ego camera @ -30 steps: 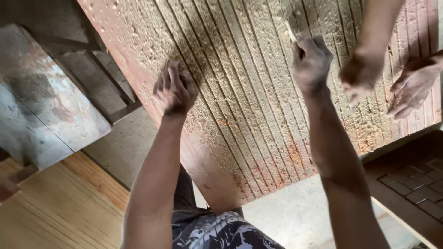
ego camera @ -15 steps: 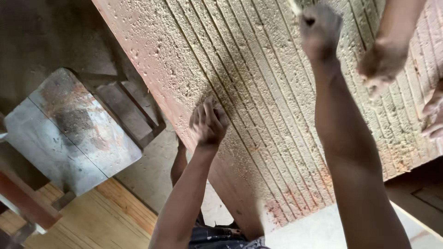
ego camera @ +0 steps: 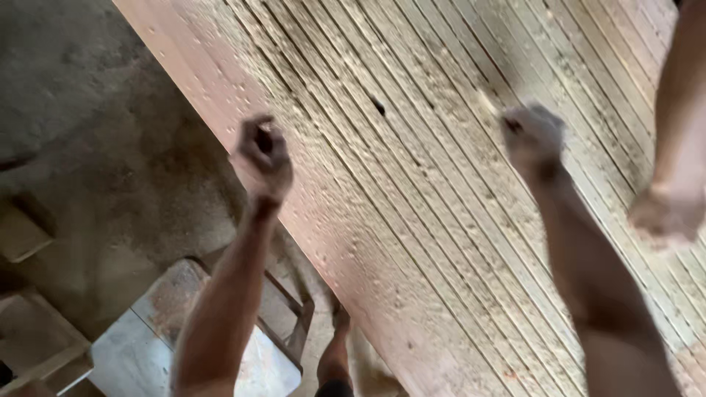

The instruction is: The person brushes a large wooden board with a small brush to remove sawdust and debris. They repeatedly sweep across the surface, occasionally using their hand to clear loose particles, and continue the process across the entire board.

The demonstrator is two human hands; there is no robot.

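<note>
A wide wooden panel [ego camera: 441, 184] with many parallel grooves and a coat of sawdust runs slantwise across the view. My left hand [ego camera: 261, 158] is curled into a fist over the panel's left edge, with nothing visible in it. My right hand [ego camera: 533, 136] is closed above the middle of the panel, and a small pale piece [ego camera: 487, 101] sticks out of it, blurred. A small dark hole [ego camera: 379, 107] lies in the grooves between the two hands.
Another person's arm and hand [ego camera: 665, 213] reach over the panel at the right edge. Below left stands a worn metal-topped stool [ego camera: 140, 353] on the concrete floor [ego camera: 95, 147], with wooden blocks [ego camera: 33, 342] beside it. My foot [ego camera: 334, 356] shows under the panel's edge.
My left hand lifted off the panel and went from spread fingers to a fist. The view shifted along the panel, and the stool slid to the lower left.
</note>
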